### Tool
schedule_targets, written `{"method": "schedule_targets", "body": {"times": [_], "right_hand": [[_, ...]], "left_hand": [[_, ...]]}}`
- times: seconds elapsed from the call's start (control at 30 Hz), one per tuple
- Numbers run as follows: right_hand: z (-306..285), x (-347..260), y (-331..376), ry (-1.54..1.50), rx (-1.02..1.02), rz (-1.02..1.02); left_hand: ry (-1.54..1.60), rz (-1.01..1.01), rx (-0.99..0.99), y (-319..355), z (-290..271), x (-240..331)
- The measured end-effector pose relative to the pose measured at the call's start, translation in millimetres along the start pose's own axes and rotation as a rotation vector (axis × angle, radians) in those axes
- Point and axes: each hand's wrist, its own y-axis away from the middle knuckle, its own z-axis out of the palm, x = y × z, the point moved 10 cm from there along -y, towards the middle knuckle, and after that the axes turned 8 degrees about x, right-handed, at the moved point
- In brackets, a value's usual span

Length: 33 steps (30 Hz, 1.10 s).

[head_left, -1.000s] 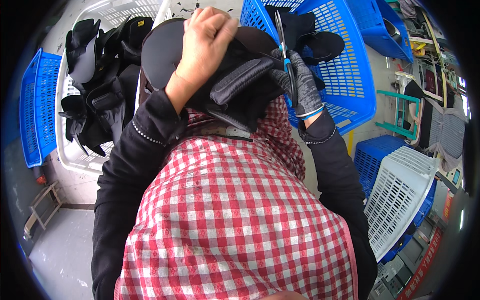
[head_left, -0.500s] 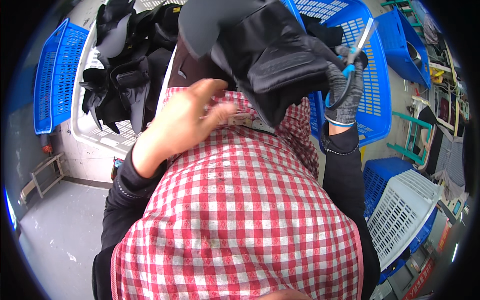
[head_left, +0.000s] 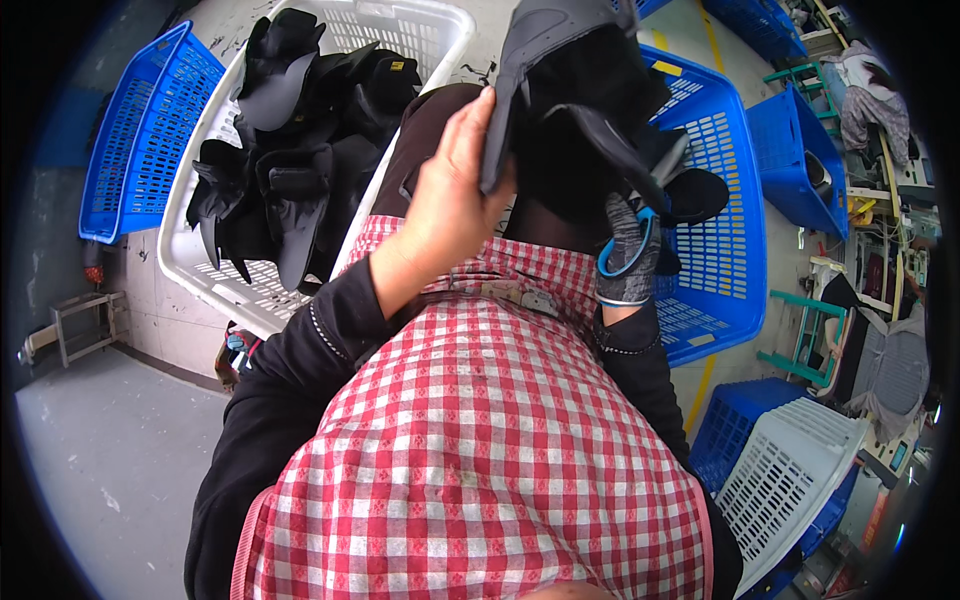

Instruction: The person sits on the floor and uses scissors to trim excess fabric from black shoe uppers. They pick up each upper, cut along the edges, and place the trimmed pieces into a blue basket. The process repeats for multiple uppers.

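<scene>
A black cap (head_left: 590, 150) with a stiff brim is held up over my lap, its dark hollow inside facing me. My bare left hand (head_left: 450, 190) grips the brim's edge, fingers flat along the outer side and thumb behind. On the right, my right hand (head_left: 630, 240), in a grey knit glove, holds scissors (head_left: 612, 262) by blue handle loops beside the cap. The scissors' blades show only in part against the black cloth. Some of the right hand's fingers are hidden by the cap, so whether they also grip it I cannot tell.
A white basket (head_left: 185, 245) with several black caps stands at the left. The blue basket (head_left: 745, 215) on the right has black pieces in it. Another blue basket (head_left: 150, 140) is at far left; a grey crate (head_left: 795, 465) leans over blue ones at lower right.
My left hand has moved up and right and taken hold of the brim. The cap has turned so its inside shows. My right hand has come lower and inward with the scissors.
</scene>
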Motion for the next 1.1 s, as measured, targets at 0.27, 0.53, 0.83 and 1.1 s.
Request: {"method": "schedule_targets", "body": {"times": [0.27, 0.53, 0.83, 1.1], "right_hand": [[-89, 23, -58, -0.914, 0.253, 0.341], [-60, -16, -121, -0.477, -0.199, 0.098], [53, 20, -44, -0.776, -0.818, 0.583], [52, 9, -57, -0.754, -0.822, 0.29]], "left_hand": [[0.004, 0.12, 0.083, -57, -26, -14], [0.787, -0.594, -0.325, -49, 59, -78], [-0.173, -0.157, -0.6, -41, 85, -83], [-0.534, 0.629, -0.015, -42, 56, 88]]}}
